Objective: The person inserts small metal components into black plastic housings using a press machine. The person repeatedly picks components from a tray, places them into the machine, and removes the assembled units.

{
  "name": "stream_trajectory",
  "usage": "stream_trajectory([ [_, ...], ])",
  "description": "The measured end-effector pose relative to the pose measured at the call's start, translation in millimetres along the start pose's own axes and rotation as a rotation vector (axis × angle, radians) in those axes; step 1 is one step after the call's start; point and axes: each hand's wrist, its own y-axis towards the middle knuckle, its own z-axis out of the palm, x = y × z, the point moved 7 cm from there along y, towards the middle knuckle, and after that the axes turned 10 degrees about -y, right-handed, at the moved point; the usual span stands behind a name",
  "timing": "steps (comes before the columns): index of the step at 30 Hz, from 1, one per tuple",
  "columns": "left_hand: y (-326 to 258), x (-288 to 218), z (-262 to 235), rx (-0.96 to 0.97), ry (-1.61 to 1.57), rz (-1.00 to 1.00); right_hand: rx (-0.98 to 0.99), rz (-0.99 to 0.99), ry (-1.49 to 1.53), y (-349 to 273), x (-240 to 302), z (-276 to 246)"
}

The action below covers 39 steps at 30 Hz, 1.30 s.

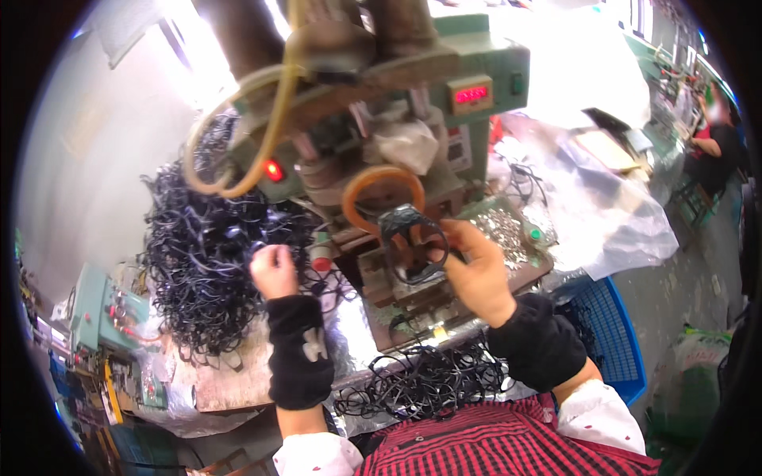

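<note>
My right hand (482,278) pinches a black looped strap (388,252) by its right side, holding it up in front of the press (373,278). Behind the loop is an orange-brown ring (348,200) on the machine. My left hand (274,271) is curled closed at the right edge of a big heap of black straps (210,270); whatever its fingers hold is too small or blurred to name. Just right of that hand sits a red button (321,262). More black straps (425,385) lie in a tangle between my forearms, against the red checked apron (476,440).
Small shiny metal parts (502,228) fill a tray right of the press, beside a green button (536,235). A blue basket (633,349) stands at lower right. Plastic sheeting (611,198) covers the right side. Farther right, another person (718,147) sits.
</note>
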Motion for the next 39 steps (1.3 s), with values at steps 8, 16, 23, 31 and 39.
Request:
stream_trajectory([
  [8, 17.2, -177.1, -58.0, -0.022, -1.364, -0.220, 0.059, 0.209, 0.315, -2.3, -10.4, 7.5],
  [16, 16.9, -243.6, -48.9, 0.099, -1.057, -0.092, 0.164, 0.066, 0.175, -26.0, 39.4, 10.5],
  [23, -23.4, -266.2, 3.0, 0.287, -1.065, -0.350, -0.180, -0.137, -1.202, -2.6, -66.3, -79.9],
  [31, -23.0, -267.9, 17.5, 0.345, -0.972, -0.259, -0.310, 0.026, -0.857, 7.9, -84.9, -110.3],
  [39, -56.7, -265.9, -2.8, 0.241, -0.945, -0.268, -0.209, 0.023, -0.550, 14.6, -96.9, -82.8],
])
